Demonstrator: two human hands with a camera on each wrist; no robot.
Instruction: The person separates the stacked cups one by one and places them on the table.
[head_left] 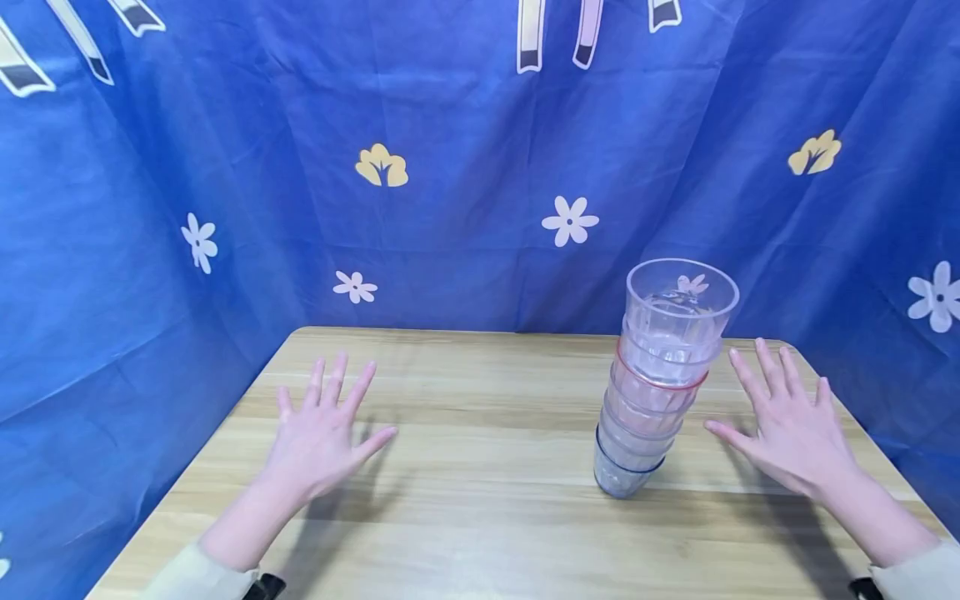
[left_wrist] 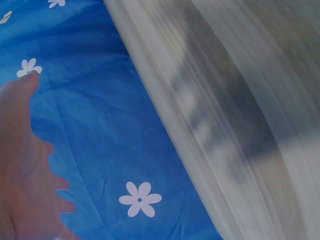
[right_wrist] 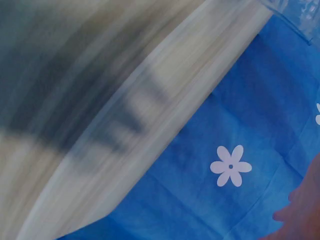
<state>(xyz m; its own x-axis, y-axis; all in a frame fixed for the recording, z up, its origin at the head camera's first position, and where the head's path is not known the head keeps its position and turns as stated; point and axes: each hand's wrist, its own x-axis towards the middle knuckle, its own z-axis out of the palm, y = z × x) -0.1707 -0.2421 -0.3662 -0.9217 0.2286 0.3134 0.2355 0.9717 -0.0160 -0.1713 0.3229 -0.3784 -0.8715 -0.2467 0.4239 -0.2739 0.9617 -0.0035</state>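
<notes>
Okay so nearest me I'm seeing pale sleeves [head_left: 198, 575], then the left hand [head_left: 315, 442] and right hand [head_left: 798, 433], both holding their fingers wide apart and gripping nothing. The stack of cups [head_left: 651, 400] is standing on the bench [head_left: 480, 500] between them, just beside the right hand. Progress-wise, I'm calling the nesting done: they're sitting in one column, no loose cup showing. Whether handling is just starting or wrapping up, I'm not able to tell. The cups are looking clear, glossy, round and tapered; one's red-rimmed. Glass or plastic, I'm only guessing. The bench is showing pale wood grain; behind it, creased blue cloth [head_left: 450, 208] is hanging.
</notes>
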